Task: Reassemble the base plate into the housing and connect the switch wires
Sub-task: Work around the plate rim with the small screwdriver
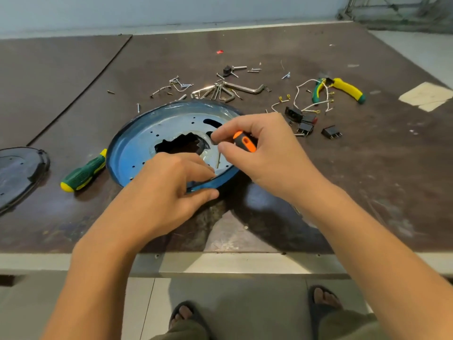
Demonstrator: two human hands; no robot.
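- The right hand [264, 148] is curled round the orange and black handle of a small screwdriver [245, 142], a little right of the frame's middle. The thin shaft points down at the inner face of the plate.
- The left hand [169, 182] pinches the near rim of the blue base plate [137, 143], with the fingers bent over the inside and the thumb against the outer edge.
- The base plate lies on the dark brown surface [73, 69] at mid-frame. It has a jagged opening in its middle and small holes around it.
- Just left of the plate lies a green and yellow screwdriver [83, 171]. A black cover [17, 173] sits at the left edge of the frame.
- Above the plate, screws and hex keys [245, 88] are scattered.
- To the upper right, black switches [304, 121] lie beside white wires [308, 94], and yellow-green pliers [343, 89] lie just beyond.
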